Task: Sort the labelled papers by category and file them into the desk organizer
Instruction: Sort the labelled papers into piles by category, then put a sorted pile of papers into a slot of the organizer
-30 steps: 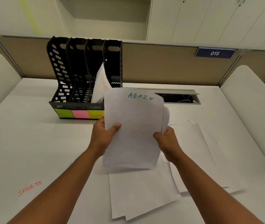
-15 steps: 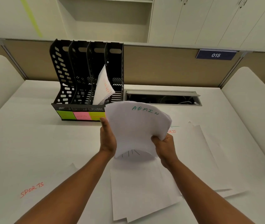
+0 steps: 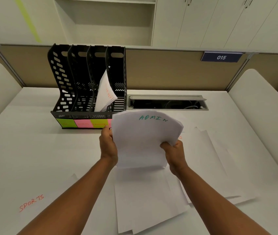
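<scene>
Here, left hand (image 3: 108,145) and right hand (image 3: 174,152) are gripping the ADMIN papers (image 3: 143,138) (fingers curled round both edges) just before the black desk organizer (image 3: 87,82).

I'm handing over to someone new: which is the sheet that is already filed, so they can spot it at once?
Find the black desk organizer at the back of the white desk, left of the open cable hatch. The filed sheet leans in its third slot from the left. It alone stands in a slot, bearing orange writing; the other papers lie flat or are in the hands.
</scene>
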